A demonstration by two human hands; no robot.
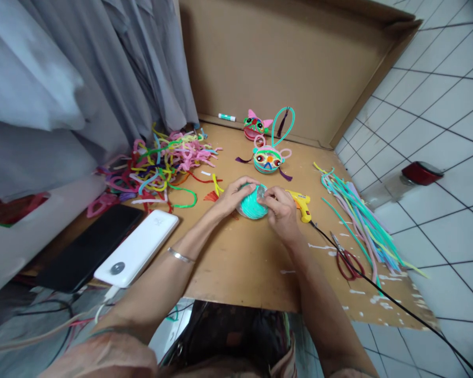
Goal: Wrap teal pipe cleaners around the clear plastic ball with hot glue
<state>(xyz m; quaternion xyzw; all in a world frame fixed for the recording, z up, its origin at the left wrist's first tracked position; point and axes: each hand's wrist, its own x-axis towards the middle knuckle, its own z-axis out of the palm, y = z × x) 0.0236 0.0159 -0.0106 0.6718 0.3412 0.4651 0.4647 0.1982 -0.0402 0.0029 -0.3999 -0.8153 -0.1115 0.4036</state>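
Note:
A round turquoise ball [254,206], which looks wrapped in pipe cleaner over a clear shell, sits between my hands above the middle of the board. My left hand [236,195] is closed around its left side, with the fingers over the top. Against its right side, the fingers of my right hand [280,211] are pinched; whatever lies between the fingertips is too small to make out. A yellow glue gun [302,205] lies just right of my right hand. Beyond the ball stands a decorated turquoise animal-face ornament [267,158] with pink ears and purple tassels.
Tangled pipe cleaners [161,163] are heaped at the left, above a white power bank [137,247] and a black phone [90,247]. Straight pipe cleaners [358,215], red-handled scissors [347,260] and a black cord lie right. A pink-eared ornament [254,126] and marker [226,117] stand behind.

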